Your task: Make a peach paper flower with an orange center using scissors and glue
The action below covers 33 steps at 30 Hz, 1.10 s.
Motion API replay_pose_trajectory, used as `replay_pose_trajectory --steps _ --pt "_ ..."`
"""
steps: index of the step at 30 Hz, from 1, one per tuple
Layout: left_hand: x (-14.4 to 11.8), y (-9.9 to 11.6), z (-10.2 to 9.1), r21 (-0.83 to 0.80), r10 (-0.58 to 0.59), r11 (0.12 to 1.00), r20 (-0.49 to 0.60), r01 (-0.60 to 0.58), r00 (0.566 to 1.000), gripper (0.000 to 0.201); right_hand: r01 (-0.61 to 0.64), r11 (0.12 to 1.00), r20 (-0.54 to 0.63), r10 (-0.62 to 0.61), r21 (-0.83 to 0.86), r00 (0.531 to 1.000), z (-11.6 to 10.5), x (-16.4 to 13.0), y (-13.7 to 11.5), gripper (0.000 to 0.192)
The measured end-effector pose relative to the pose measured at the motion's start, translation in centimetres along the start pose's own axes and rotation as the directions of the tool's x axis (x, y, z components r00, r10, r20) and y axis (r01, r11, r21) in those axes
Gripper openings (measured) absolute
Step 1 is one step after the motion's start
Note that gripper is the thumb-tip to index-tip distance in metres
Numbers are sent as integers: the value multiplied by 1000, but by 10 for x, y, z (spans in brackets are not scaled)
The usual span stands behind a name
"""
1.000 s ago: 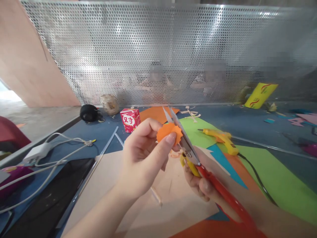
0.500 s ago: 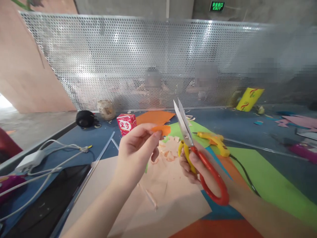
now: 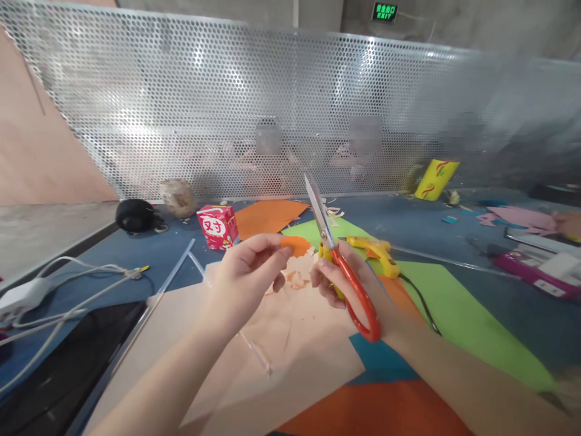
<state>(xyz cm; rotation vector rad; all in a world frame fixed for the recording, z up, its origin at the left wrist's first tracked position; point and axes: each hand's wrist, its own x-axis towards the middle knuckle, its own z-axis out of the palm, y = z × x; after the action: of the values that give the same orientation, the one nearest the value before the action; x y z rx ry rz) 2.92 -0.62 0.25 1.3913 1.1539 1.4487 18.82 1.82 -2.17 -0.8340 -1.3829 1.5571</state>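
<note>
Orange paper cutout pinched in left hand; red carton reads "又寸".

It is a craft workshop: coloured paper sheets cover the table, with a glue gun and a perforated metal screen.

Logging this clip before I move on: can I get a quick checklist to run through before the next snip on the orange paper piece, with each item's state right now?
1. Left hand pinches the orange paper piece firmly: ok.
2. Right hand has its grip on the scissors, red handle loop in view: ok.
3. Blades shut, pointing up and away from the person: ok.
4. Blades apart from the paper, not yet on the cut line: ok.
5. Left fingertips away from the blades: ok.
6. Glue gun switched off: cannot tell.
</note>
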Motion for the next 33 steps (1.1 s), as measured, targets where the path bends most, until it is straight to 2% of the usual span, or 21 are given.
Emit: replay_pose_trajectory --steps 2,5,8,11,15,20,22,24,26,28,31,33 --pt "0 0 1 73 -42 997 16 41 999 10 14 1000 -19 -14 -4 1000 0 2 0 39" --pt "0 -2 1 181 -103 980 105 83 989 15 21 1000 -84 -22 -12 996 0 6 0 39" --pt "2 -5 0 199 -163 972 190 125 968 29 25 999 -173 -32 -43 984 -2 11 1 41" --pt "4 -9 -3 187 -174 973 215 135 961 29 55 995 -188 -71 -87 980 -5 15 2 45" --pt "9 -13 -5 154 -144 982 208 113 968 28 47 997 -179 -58 -64 982 -6 15 -2 48" --pt "12 -13 -6 76 -171 984 213 158 962 28 10 1000 -115 -11 -8 993 -5 14 -7 42" --pt "14 -13 -9 85 -174 983 168 162 970 28 15 998 -123 -23 -62 992 -9 18 -4 43" --pt "19 -15 -14 125 -156 981 63 147 986 25 39 985 -139 -63 -171 988 -16 23 -1 41" --pt "25 -18 -20 156 -104 981 -85 117 991 19 65 939 -177 -131 -338 975 -24 28 2 38" --pt "31 -23 -27 147 -64 985 -200 95 978 15 -2 834 -240 -157 -552 958 -32 32 2 38" --pt "37 -28 -34 161 -67 981 -241 108 968 18 -185 598 -294 -90 -780 951 -37 33 -1 39" --pt "39 -29 -36 176 -27 981 -271 77 962 20 -219 487 -265 -27 -846 964 -34 30 -2 36"
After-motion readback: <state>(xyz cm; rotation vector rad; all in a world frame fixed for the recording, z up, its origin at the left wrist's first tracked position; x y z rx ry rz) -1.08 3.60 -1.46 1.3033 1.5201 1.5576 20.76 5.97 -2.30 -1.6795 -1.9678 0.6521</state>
